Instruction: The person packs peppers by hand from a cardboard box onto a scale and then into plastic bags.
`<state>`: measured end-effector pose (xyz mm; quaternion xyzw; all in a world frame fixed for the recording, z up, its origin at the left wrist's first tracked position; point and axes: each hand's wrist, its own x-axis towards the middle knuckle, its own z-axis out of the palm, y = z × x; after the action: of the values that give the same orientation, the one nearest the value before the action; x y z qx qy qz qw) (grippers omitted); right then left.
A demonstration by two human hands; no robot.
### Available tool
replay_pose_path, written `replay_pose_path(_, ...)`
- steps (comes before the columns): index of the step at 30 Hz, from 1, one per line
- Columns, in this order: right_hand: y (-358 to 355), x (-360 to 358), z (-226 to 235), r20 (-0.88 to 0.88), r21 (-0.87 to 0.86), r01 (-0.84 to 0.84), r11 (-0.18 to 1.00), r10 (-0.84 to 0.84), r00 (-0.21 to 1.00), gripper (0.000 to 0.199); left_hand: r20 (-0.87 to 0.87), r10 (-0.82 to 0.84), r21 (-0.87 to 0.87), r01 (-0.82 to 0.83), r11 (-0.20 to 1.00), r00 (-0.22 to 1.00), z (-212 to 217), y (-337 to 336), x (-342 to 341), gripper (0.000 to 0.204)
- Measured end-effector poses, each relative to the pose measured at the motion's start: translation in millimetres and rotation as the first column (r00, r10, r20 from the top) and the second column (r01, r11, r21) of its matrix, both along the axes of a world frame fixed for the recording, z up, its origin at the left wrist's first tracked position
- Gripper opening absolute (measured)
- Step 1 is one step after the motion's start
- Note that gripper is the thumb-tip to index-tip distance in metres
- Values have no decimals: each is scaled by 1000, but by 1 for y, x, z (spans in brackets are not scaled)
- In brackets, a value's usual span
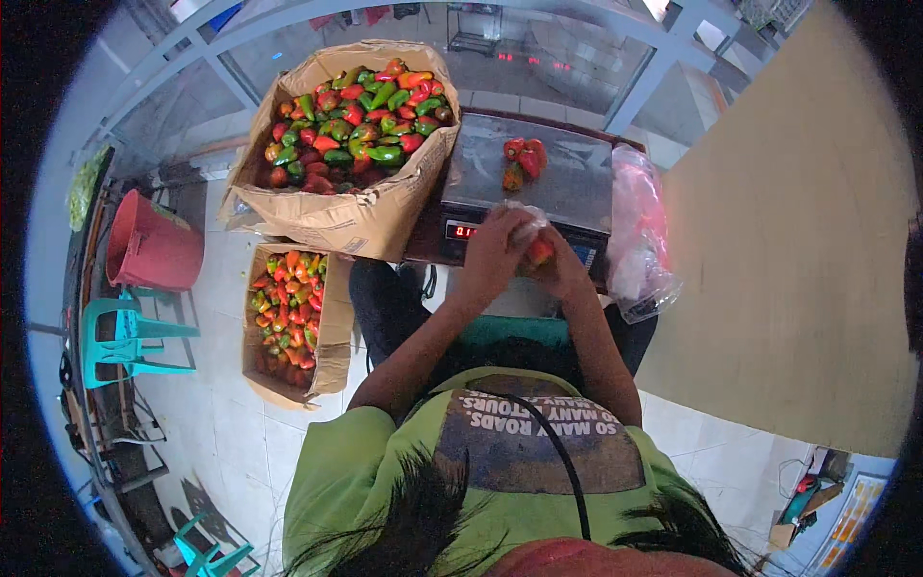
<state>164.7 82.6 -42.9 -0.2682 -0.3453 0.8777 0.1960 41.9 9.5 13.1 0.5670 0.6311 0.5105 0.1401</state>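
Note:
Both hands are closed on a clear plastic bag (525,213) in front of my body, over the near edge of a digital scale (481,159). A red pepper (540,252) shows at the bag, between my hands. My left hand (492,248) grips the bag's upper left side, fingers bent. Around the right side of the bag and pepper curls my right hand (565,269), its fingertips partly hidden. On the scale's metal plate, just beyond my hands, lies a small cluster of red and orange-brown peppers (525,162). A red lit display (461,231) shows beside my left hand.
A large open cardboard box (332,219) full of red and green peppers stands left of the scale. A smaller box (334,332) of peppers sits on the floor below it. Pink and clear plastic bags (638,216) lie at right. Farther left are a red bucket (154,240) and teal stool (111,332).

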Motion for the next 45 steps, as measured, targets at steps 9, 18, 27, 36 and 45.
replay_pose_path(9, -18, 10, -22, -90, 108, 64, 992, -55, 994, 41, 304, -52, 1, 54, 999, 951, -13, -32, 33, 17)
replay_pose_path(18, 46, 0, 56, 450, 776, -350, 524, -72, 890, 37, 504, 34, -94, 16, 995, 863, -4, -40, -8, 12)
replay_pose_path(27, 149, -84, 1, 346, 860, -509, -48, -677, 650, 71, 619, 5, -138, 102, 985, 785, 7, -44, -2, 17)
replay_pose_path(36, 161, -90, 10, 681, 725, -632, 274, -421, 599, 58, 622, 74, -148, 24, 989, 780, 6, -43, -15, 14)
replay_pose_path(45, 157, -49, -34, 166, 953, -302, -35, -772, 614, 38, 628, 130, -180, -19, 983, 767, 2, -27, -20, 11)
